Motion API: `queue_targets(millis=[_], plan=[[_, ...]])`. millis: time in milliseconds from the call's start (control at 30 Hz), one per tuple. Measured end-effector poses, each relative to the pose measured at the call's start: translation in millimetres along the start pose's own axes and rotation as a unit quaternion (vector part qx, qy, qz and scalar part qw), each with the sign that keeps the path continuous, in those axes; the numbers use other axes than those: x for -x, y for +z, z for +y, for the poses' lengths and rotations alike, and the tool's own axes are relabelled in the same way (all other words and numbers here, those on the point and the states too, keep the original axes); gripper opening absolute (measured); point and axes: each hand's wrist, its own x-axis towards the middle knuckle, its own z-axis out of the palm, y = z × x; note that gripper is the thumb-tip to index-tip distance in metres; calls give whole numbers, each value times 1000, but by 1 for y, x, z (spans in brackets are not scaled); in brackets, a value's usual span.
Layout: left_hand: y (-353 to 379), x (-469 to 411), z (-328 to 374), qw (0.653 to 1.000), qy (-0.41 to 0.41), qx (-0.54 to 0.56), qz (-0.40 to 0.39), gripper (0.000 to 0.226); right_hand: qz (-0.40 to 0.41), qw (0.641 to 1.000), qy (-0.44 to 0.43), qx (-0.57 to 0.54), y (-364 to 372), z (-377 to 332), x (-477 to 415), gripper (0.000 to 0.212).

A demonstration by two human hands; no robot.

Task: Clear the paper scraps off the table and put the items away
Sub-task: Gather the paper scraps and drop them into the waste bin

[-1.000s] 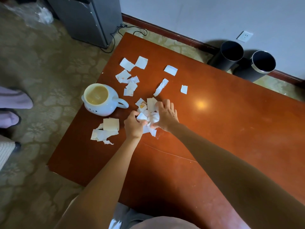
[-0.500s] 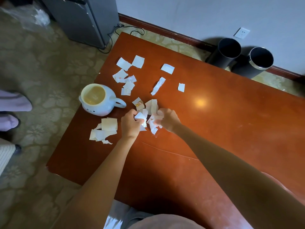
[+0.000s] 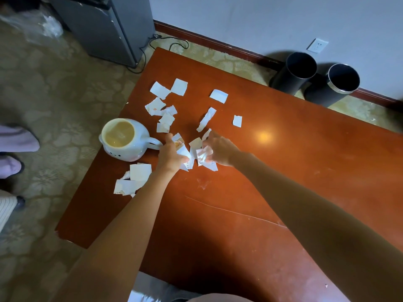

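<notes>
White paper scraps lie scattered over the left half of the red-brown table [image 3: 283, 182]. My left hand [image 3: 170, 155] holds a few scraps [image 3: 185, 158] at the middle of the pile, its fingers curled round them. My right hand [image 3: 218, 151] grips a crumpled bunch of scraps [image 3: 204, 155] just to the right, with its index finger stretched toward a scrap [image 3: 206, 134] beyond. More scraps lie farther back [image 3: 161, 110] and near the left edge [image 3: 135, 177]. A white mug [image 3: 124, 142] of tan liquid stands left of my left hand.
Two dark cylindrical bins [image 3: 294, 71] [image 3: 335, 83] stand on the floor by the wall beyond the table's far edge. A grey cabinet [image 3: 104, 25] with a cable stands at the back left. Another person's feet [image 3: 15, 144] are on the carpet at the left.
Both hands have gathered the middle scraps together and moved a little away from me. My right hand went from lying flat on the pile to gripping a crumpled bunch.
</notes>
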Motion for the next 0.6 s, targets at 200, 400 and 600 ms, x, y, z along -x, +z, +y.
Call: queue_targets(millis=[200,400,600], plan=[[5,-2,-2,999,37,-32,-9,49,40,999,-1,-24,9,-7,-17,72],[6,-2,-4,998,42,-51,-8,43,28,1000,6,3,10,-8,-25,76],[6,-1,-3,998,-25,-41,-46,42,13,1000,22,-7,11,-13,-22,57]])
